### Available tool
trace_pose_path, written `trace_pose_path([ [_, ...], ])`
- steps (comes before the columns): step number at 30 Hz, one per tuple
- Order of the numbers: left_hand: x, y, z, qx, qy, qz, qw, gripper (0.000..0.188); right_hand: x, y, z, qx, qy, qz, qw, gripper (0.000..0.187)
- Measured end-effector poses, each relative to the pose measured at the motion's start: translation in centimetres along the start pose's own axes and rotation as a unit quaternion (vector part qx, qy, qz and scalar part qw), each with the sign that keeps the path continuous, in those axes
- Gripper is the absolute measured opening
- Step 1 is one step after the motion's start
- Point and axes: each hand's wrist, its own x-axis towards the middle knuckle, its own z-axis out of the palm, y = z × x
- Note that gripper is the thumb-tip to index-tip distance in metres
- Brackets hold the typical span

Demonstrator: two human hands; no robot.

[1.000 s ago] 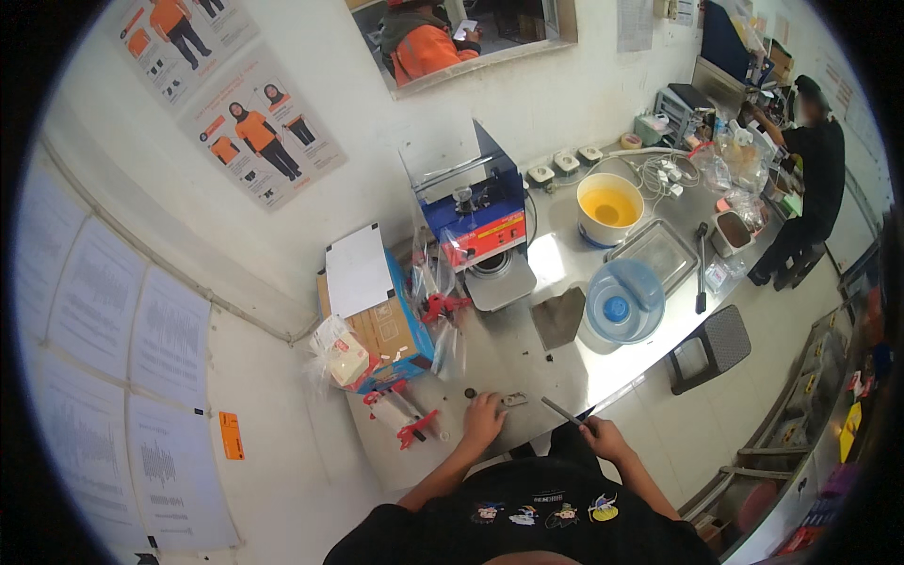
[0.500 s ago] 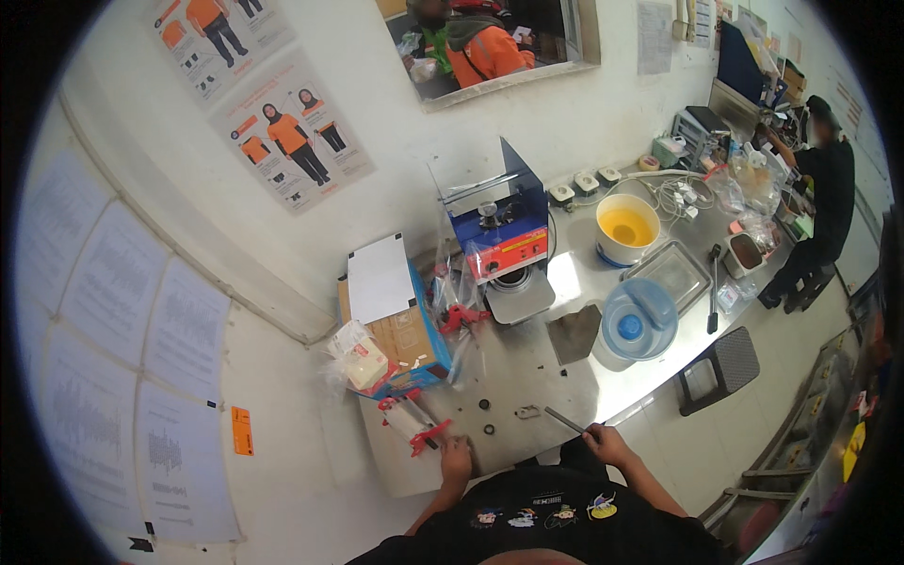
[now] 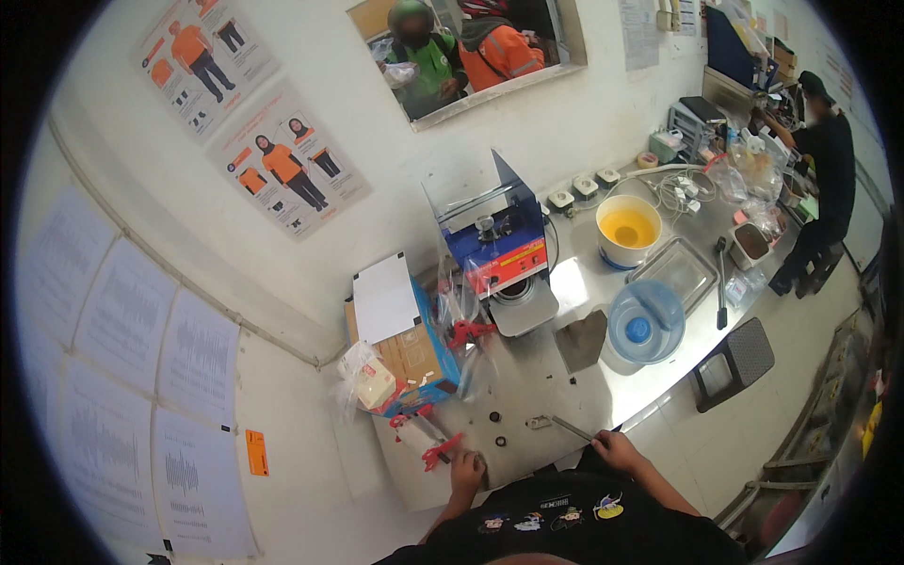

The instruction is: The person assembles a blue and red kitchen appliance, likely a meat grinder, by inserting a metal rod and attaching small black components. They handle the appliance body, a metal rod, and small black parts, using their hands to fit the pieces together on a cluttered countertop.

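My right hand [image 3: 617, 450] is closed around one end of a thin grey metal rod [image 3: 572, 429], just over the near edge of the steel table [image 3: 527, 363]. The rod's far end is beside a small flat metal piece [image 3: 539, 422] lying on the table. My left hand [image 3: 466, 473] is at the near left edge, its fingers curled; what they hold, if anything, is too small to make out. Close to it lies a clear and white device with red end clamps [image 3: 441, 452]. Between my hands are two black rings, an upper one [image 3: 495, 416] and a lower one [image 3: 500, 441].
A blue and red sealing machine [image 3: 499, 254] stands at the back, beside a cardboard box [image 3: 414, 353]. To the right are a white bucket [image 3: 628, 231], a clear blue-tinted tub [image 3: 646, 322] and a metal tray [image 3: 674, 273]. A person in black [image 3: 829, 169] works at the far right.
The view has shifted slightly, so the table appears lower and farther right. The rod is still in my right hand, its far end now closer to the small metal piece. My left hand stays at the edge.
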Motion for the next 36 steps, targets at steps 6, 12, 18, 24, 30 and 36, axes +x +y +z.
trace_pose_path([
  [6, 0.8, 3.8, -1.6, -0.023, 0.059, -0.02, 0.998, 0.03, 1.4, -1.6, -4.1, 0.034, -0.041, 0.006, 0.999, 0.034],
  [12, 6.8, 12.8, -3.2, -0.423, 0.151, -0.301, 0.841, 0.023, 6.5, -2.4, -8.8, -0.004, -0.063, -0.143, 0.988, 0.032],
  [18, 16.8, 21.3, -4.5, -0.589, 0.122, -0.35, 0.718, 0.024, 10.9, -6.6, -16.4, 0.009, -0.134, -0.194, 0.972, 0.031],
  [24, 22.2, 27.4, -4.2, -0.668, 0.086, -0.33, 0.661, 0.025, 14.6, -7.6, -22.3, 0.006, -0.205, -0.191, 0.96, 0.034],
  [30, 25.1, 30.2, -3.4, -0.617, 0.101, -0.327, 0.708, 0.025, 18.3, -7.3, -24.6, 0.036, -0.221, -0.241, 0.944, 0.028],
  [36, 26.8, 29.7, -2.9, -0.616, 0.105, -0.352, 0.697, 0.025, 21.8, -7.4, -26.0, 0.016, -0.253, -0.261, 0.931, 0.026],
])
